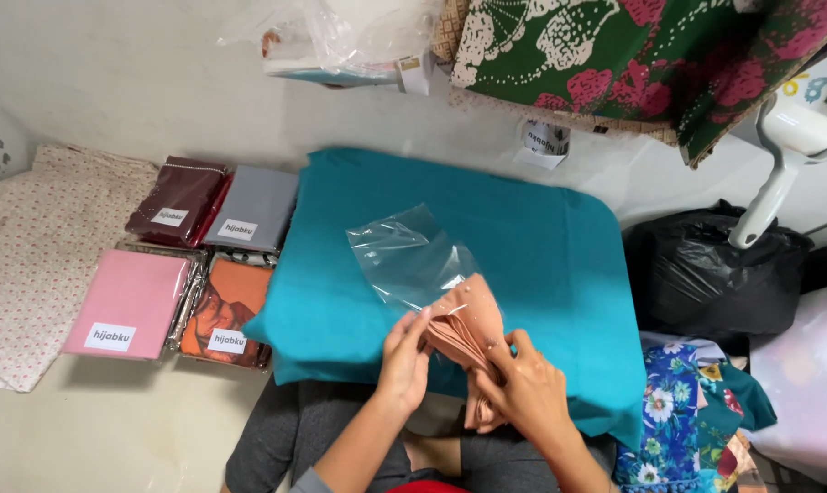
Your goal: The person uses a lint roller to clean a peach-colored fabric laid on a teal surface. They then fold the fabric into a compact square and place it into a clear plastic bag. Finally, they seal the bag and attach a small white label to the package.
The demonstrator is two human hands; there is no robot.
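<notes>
Head view: a person sits at a teal cloth-covered board (541, 246), both hands over its near edge.
Left hand (404, 358): fingers pinch the near mouth of a clear plastic bag (406, 254).
Right hand (525, 383): closed around a folded peach cloth (473, 330) with its top end inside the bag's mouth.
Bag: lying on the board, near its middle.
Left of board: four packed cloths, maroon (176, 201), grey (252, 208), pink (129, 303), orange (226, 310).
Right of board: black plastic bag (706, 274).
</notes>
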